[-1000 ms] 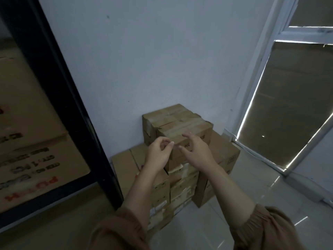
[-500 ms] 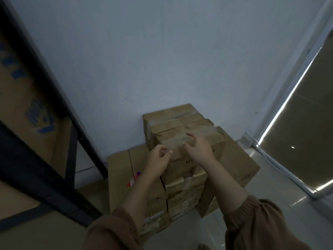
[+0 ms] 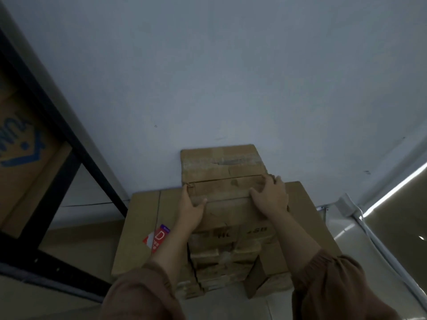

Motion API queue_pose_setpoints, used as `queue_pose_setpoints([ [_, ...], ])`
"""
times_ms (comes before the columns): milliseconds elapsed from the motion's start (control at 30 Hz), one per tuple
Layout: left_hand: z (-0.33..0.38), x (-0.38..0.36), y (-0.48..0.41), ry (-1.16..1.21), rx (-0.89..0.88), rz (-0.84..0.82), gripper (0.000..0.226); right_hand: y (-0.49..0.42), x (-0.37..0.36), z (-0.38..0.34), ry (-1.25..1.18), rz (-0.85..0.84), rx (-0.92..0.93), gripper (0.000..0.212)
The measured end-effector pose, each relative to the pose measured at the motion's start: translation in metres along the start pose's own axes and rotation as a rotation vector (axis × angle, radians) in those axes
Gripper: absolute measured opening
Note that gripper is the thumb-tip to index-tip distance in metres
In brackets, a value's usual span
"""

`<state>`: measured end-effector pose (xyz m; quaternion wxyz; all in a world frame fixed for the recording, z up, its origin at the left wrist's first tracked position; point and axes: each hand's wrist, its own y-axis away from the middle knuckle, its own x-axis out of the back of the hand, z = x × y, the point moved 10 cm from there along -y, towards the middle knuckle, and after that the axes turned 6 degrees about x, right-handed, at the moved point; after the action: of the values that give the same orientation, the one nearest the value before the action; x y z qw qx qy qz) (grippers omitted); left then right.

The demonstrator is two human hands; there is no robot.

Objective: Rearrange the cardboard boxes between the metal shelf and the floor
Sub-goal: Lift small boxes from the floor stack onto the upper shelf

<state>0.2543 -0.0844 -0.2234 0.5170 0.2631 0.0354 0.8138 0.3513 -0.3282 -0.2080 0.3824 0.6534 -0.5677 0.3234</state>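
A stack of brown cardboard boxes stands on the floor against the white wall. The top front box (image 3: 225, 199) lies across the stack, with a second top box (image 3: 219, 161) behind it at the wall. My left hand (image 3: 190, 210) grips the front box's left end and my right hand (image 3: 271, 196) grips its right end. Lower boxes flank the stack: one with a red label (image 3: 138, 227) on the left, another (image 3: 305, 218) on the right. The black metal shelf (image 3: 67, 144) stands at the left.
A large box with blue print (image 3: 18, 153) sits on the shelf at the left edge. A pale tiled floor (image 3: 360, 262) runs to the right, where a white cable duct (image 3: 346, 205) and a glass door frame meet the wall.
My view has tilted down and moved closer to the stack. Both hands, which hovered together above the top front box, have spread apart and closed on its two ends.
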Motion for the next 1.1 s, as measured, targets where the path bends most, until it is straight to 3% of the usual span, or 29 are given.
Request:
queue_pose_setpoints([
  [300, -0.013, 0.015, -0.014, 0.043, 0.051, 0.064, 0.067, -0.023, -0.012, 0.006, 0.005, -0.051, -0.109, 0.088],
  [467, -0.029, 0.03, -0.018, 0.102, 0.104, 0.028, 0.073, -0.015, -0.018, -0.004, 0.016, -0.045, -0.115, 0.091],
  [567, -0.036, 0.034, -0.018, 0.125, 0.112, -0.02, 0.081, -0.011, -0.015, -0.03, 0.09, 0.043, -0.012, 0.087],
  [700, -0.056, 0.054, -0.02, 0.127, 0.168, 0.012, 0.076, 0.006, -0.021, -0.105, 0.03, 0.124, 0.264, 0.076],
  [900, -0.102, 0.108, -0.031, 0.071, 0.296, 0.119, 0.061, 0.055, -0.083, -0.21, -0.267, -0.098, 0.528, 0.06],
  [1100, -0.145, 0.145, -0.044, -0.014, 0.353, 0.14, 0.053, 0.085, -0.157, -0.244, -0.316, -0.282, 0.503, 0.06],
])
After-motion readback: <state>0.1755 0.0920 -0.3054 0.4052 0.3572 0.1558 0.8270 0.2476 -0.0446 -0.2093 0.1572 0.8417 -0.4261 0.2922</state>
